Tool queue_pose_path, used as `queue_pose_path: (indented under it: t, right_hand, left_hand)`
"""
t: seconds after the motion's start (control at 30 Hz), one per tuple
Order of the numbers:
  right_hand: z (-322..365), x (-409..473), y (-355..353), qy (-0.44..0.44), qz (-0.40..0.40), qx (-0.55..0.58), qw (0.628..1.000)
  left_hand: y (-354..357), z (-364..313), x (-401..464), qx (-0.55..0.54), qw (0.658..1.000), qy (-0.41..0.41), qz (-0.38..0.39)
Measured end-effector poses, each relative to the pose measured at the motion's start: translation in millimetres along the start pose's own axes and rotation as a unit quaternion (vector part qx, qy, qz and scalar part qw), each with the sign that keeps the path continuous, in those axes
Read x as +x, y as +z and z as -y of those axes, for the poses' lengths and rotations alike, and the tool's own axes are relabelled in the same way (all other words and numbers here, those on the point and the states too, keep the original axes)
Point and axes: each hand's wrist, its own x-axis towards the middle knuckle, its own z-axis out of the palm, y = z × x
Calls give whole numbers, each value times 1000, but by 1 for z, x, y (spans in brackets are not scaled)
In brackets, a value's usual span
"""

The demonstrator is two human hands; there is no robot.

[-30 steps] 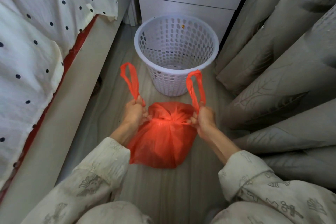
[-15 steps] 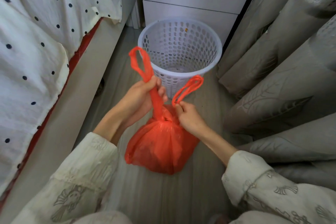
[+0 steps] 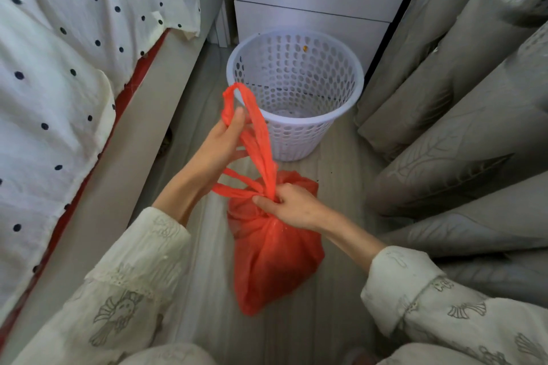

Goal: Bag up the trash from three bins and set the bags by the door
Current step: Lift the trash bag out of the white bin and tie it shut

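The bulging, thin red plastic bag point(image 3: 275, 258) sits on the pale wood-grain floor point(image 3: 335, 320), its long axis running from the knotted neck at twelve o'clock down toward six. The right hand point(image 3: 292, 206) pinches the knot at the neck, fingers curled round the gathered plastic. The left hand point(image 3: 221, 142), up at eleven o'clock from the knot, grips one handle loop drawn taut upward; the second loop trails toward nine. The right hand is nearer the bag's body. Judging by the crossed handles, the tie wants one more pull. The white perforated plastic bin point(image 3: 296, 92) stands just beyond at twelve o'clock, near the raised loop. A polka-dot bedsheet point(image 3: 68, 68) flanks at nine, grey curtains point(image 3: 459, 127) at three.
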Motion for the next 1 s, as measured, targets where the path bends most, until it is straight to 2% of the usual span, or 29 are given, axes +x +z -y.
queue_pose_path:
  t: [0.13, 0.23, 0.3, 0.37, 0.47, 0.57, 0.67, 0.8, 0.87, 0.93, 1.0]
  right_hand:
    - [-10, 5, 0, -8, -20, 131, 991]
    - [-18, 7, -6, 5, -53, 235, 971]
    - [-27, 8, -8, 20, -66, 258, 964]
    - [-36, 9, -6, 27, -55, 314, 947]
    - [-44, 9, -6, 16, -50, 427, 903]
    - [-46, 12, -18, 6, -62, 461, 885]
    - [-48, 12, -20, -3, -44, 476, 879]
    - [-51, 8, -12, -9, -31, 485, 874]
    - [-52, 6, -14, -11, -28, 486, 873]
    - [-51, 4, -19, -14, -21, 450, 893]
    - [-49, 1, -22, -19, 4, 409, 912]
  left_hand:
    - [0, 28, -10, 199, 980, 8, 18]
    - [4, 41, -20, 368, 925, 43, 88]
    - [3, 42, -24, 416, 900, 60, 111]
    - [2, 38, -21, 412, 899, 89, 116]
    - [6, 26, -21, 308, 939, 106, 109]
    - [14, 14, -22, 254, 953, 115, 115]
    - [16, 9, -25, 238, 951, 98, 171]
    - [4, 0, -28, 247, 926, 0, 286]
    - [-2, 5, -22, 235, 941, -32, 242]
    - [0, 20, -14, 260, 953, 19, 154]
    - [8, 38, -10, 284, 947, 81, 125]
